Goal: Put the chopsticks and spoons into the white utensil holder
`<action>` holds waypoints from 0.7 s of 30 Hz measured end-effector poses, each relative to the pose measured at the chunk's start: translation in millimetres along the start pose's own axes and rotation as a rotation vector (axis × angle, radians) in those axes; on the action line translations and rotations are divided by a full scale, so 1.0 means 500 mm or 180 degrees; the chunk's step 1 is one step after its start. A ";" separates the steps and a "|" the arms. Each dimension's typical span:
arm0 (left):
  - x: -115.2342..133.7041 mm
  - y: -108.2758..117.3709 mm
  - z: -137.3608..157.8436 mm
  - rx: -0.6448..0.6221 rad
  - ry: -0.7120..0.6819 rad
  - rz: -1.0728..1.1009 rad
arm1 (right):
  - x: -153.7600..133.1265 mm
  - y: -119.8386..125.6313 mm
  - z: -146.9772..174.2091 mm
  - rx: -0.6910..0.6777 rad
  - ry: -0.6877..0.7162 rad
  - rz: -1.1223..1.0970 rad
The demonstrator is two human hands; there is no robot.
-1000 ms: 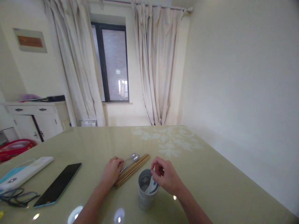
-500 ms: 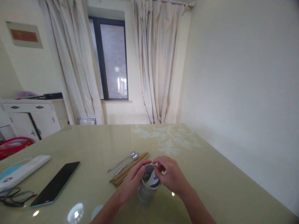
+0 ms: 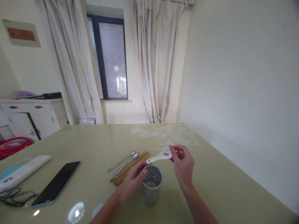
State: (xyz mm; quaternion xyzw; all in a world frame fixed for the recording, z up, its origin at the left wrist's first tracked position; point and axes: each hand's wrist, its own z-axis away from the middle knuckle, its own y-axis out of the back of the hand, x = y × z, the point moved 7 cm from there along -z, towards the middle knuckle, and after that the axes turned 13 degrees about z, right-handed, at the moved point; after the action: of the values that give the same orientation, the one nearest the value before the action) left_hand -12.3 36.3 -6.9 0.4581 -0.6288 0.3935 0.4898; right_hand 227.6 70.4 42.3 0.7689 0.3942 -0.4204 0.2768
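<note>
A white soup spoon [image 3: 161, 155] with a small blue mark on its bowl is pinched by my right hand [image 3: 183, 161]. Its handle points left, above and behind a grey cylindrical utensil holder [image 3: 152, 186]. This holder stands upright on the table, with small holes in its bottom. On its left rim lies the thumb of my left hand [image 3: 133, 179], which grips that side; some of its fingers are hidden. Just beyond my left hand lie a bundle of wooden chopsticks [image 3: 128, 170] and two metal spoons [image 3: 132, 157].
A dark phone [image 3: 57, 183] lies on the left of the glossy table [image 3: 93, 143], near a white power strip [image 3: 25, 171] and a black cable [image 3: 16, 196]. A plain wall [image 3: 240, 93] runs along the right side.
My right hand has lifted the soup spoon out of the holder and moved it up and right. The holder is slightly farther right, with my left hand at its rim.
</note>
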 end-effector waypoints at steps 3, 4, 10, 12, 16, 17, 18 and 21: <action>-0.010 0.013 -0.009 0.0299 -0.0068 0.0099 | 0.033 -0.023 0.002 -0.0047 -0.0373 -0.0194; -0.014 0.017 -0.015 0.0425 -0.0092 0.0156 | 0.037 -0.037 0.009 -0.0153 -0.0400 -0.0207; -0.024 0.086 -0.044 0.1251 -0.0243 0.0113 | 0.037 -0.117 0.071 -0.0855 -0.0480 -0.0525; -0.022 0.141 -0.045 0.1556 -0.0301 0.0011 | 0.040 -0.127 0.079 -0.0924 -0.0613 -0.0706; -0.026 0.275 -0.034 0.2074 -0.0347 -0.0588 | 0.053 -0.128 0.074 -0.0957 -0.0745 -0.0691; -0.032 0.306 -0.030 0.2191 -0.0312 -0.0762 | 0.057 -0.127 0.071 -0.0967 -0.0740 -0.0650; -0.040 0.332 -0.027 0.2280 -0.0246 -0.0920 | 0.060 -0.127 0.068 -0.0964 -0.0733 -0.0613; -0.066 0.380 -0.028 0.2314 -0.0093 -0.1125 | 0.070 -0.128 0.064 -0.0951 -0.0709 -0.0536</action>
State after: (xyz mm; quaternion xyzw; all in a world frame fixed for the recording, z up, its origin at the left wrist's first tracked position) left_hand -188.0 107.1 -44.8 0.7081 -0.3672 0.4934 0.3470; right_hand 171.9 93.3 -9.8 0.6324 0.4821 -0.4613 0.3935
